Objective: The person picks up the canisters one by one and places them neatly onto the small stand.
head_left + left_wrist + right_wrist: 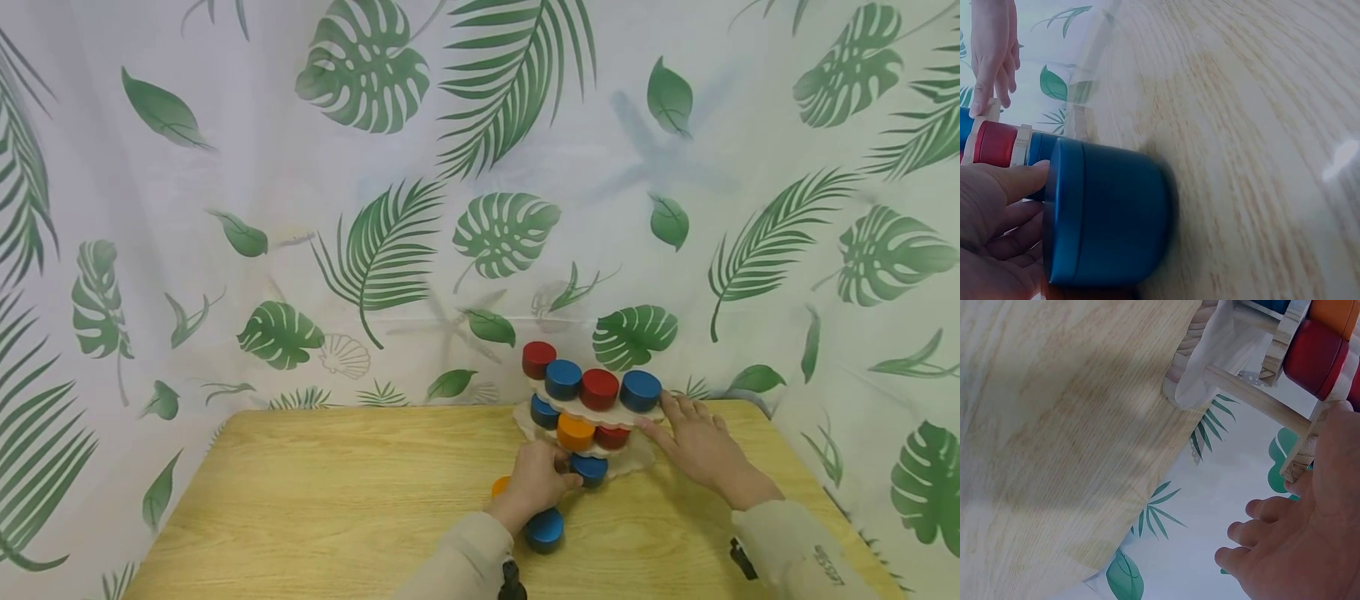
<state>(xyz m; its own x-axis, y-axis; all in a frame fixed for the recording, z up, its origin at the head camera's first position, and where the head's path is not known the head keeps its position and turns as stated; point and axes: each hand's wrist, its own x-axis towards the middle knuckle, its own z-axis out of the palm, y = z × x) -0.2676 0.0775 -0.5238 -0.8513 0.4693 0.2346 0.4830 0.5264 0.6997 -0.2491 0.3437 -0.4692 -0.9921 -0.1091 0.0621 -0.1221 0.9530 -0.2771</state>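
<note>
A wavy-edged wooden tiered stand (pixel 647 460) stands at the table's back right, bearing round lidded tins. Its top tier carries a red tin (pixel 539 360), a blue tin (pixel 563 380), another red tin (pixel 599 390) and another blue tin (pixel 641 392). Below them sit an orange tin (pixel 575 433) and others. My left hand (pixel 534 479) pinches a low blue tin (pixel 590 471) at the stand's front. My right hand (pixel 701 446) holds the top tier's right end between thumb and fingers; in the right wrist view its other fingers (pixel 1250 534) extend freely.
Another blue tin (pixel 545 531) stands on the wooden table (pixel 337 500) just below my left wrist; it looms large in the left wrist view. An orange tin (pixel 500 485) is partly hidden behind that wrist. A leaf-print cloth (pixel 420 275) hangs behind the table.
</note>
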